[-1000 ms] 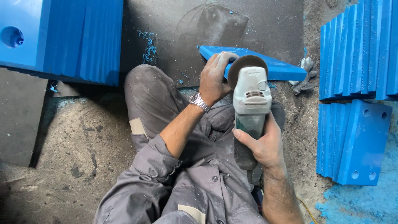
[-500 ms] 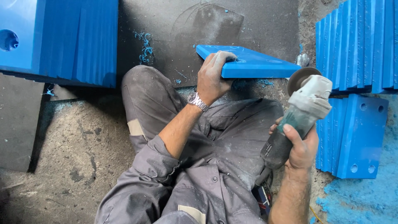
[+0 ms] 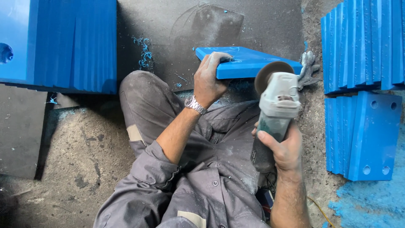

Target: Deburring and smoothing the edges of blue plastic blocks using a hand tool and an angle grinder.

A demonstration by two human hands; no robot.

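Left hand clamped over the near left edge of a blue plastic plate, fingers curled on top, wristwatch on the wrist. Right hand closed around the body of an angle grinder, disc just at the plate's near edge, right of the left hand. Plate lying flat on a dark sheet, far side of the bent knee. Grey glove beside the plate's right corner. Stacked blue plates far left and right, more standing near right. Blue shavings on the sheet. Compared with half a second ago: grinder swung left from beside the right stack back to the plate edge; left hand unmoved.
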